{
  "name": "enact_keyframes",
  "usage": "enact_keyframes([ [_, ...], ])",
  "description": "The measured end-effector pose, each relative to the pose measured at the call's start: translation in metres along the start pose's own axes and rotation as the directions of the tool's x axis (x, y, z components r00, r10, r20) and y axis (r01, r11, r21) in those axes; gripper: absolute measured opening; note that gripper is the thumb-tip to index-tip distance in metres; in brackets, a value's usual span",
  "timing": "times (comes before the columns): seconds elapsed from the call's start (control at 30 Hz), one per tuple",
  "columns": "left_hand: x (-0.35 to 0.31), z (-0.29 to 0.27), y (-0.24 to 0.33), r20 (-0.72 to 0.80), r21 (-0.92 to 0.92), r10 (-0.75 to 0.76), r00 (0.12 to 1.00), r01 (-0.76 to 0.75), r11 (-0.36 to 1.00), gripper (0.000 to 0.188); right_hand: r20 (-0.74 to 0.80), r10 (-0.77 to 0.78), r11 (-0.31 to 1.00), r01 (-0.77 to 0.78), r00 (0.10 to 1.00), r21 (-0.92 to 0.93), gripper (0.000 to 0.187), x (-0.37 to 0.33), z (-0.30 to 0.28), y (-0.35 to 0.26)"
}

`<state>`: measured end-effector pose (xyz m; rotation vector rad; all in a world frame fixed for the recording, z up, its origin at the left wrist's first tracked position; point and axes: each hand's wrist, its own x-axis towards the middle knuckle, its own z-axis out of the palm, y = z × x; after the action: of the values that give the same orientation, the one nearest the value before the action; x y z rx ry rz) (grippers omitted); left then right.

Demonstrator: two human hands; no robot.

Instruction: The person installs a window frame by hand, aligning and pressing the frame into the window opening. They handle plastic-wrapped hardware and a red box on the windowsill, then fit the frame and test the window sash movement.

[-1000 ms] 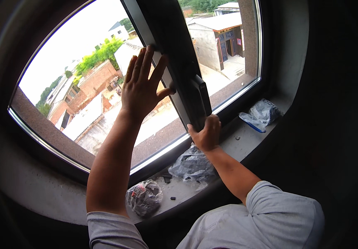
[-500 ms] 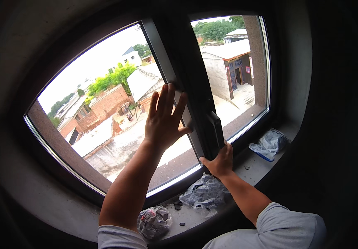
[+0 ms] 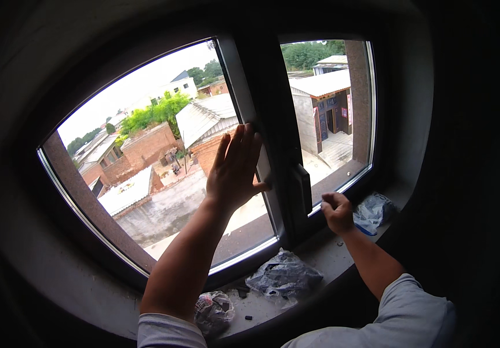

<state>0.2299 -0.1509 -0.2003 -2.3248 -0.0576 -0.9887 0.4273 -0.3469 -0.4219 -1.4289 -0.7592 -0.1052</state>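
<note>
My left hand lies with its fingers stretched out against the dark upright frame at the right side of the left window pane. The thumb rests lower on the same frame. My right hand is curled into a loose fist, apart from the frame and in front of the lower right pane; nothing shows in it. Just left of it a dark window handle points downward on the middle upright.
On the sill lie a crumpled clear plastic bag with dark contents, a smaller bag by my left forearm, and a small black piece. Another clear bag sits at the right. Houses show outside.
My right hand has come off the frame below the handle, moved right and up, and curled its fingers. My left hand stays against the frame. The view has shifted slightly.
</note>
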Motion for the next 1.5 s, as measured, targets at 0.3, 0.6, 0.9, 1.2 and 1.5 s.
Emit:
enact_keyframes([
  [0.3, 0.004, -0.010, 0.003, 0.095, -0.133, -0.054, 0.994, 0.066, 0.989, 0.115, 0.277, -0.943, 0.126, 0.967, 0.186, -0.221, 0.025, 0.094, 0.060, -0.282],
  [0.6, 0.009, 0.026, -0.002, -0.381, -0.007, 0.073, 0.922, -0.082, 0.997, 0.119, 0.318, -0.863, -0.430, 0.901, -0.392, -0.057, 0.055, 0.077, 0.160, -0.368],
  [0.9, -0.001, -0.006, 0.003, 0.010, -0.077, -0.136, 0.991, 0.136, 0.988, 0.121, 0.550, -0.824, -0.328, 0.908, -0.138, -0.263, 0.063, 0.188, 0.130, -0.333],
  [1.2, -0.005, -0.008, -0.003, -0.005, 0.058, 0.073, 0.997, -0.072, 0.996, 0.114, -0.004, -0.958, 0.264, 0.882, 0.285, -0.391, 0.076, 0.177, 0.094, -0.292],
  [1.5, -0.006, -0.002, -0.004, -0.036, 0.032, 0.012, 0.999, -0.010, 0.999, 0.110, -0.046, -0.978, 0.206, 0.912, 0.204, -0.355, 0.076, 0.176, 0.101, -0.300],
])
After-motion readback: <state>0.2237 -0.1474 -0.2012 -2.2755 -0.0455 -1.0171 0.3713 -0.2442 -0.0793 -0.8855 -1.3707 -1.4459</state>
